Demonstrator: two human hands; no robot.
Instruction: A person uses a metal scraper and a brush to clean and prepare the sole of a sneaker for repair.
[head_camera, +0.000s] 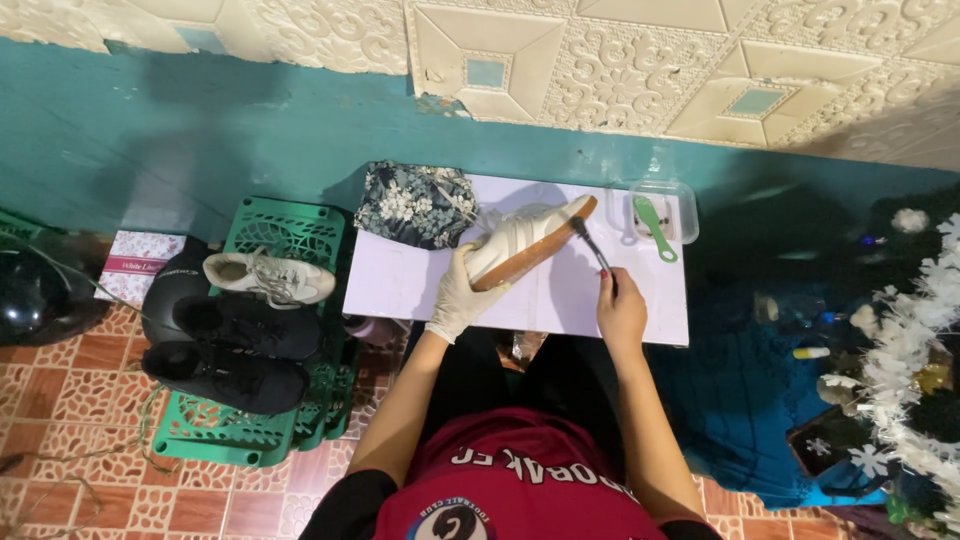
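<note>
My left hand (462, 295), in a white glove, grips a white sneaker with a brown sole (525, 238), tilted on its side above the white tabletop (400, 285). Bare, my right hand (620, 310) holds a thin dark brush (590, 245) whose tip touches the sole near the shoe's far end. A green-handled brush (655, 228) lies in a clear plastic tub (683, 195) at the table's far right. A dark floral cloth (418, 203) lies bunched at the table's far left.
A green plastic crate (290, 228) to the left carries one white sneaker (268, 277) and two black shoes (235, 350). A pink box (135, 262) and a dark helmet (35, 295) sit on the tiled floor. White artificial flowers (905, 350) crowd the right edge.
</note>
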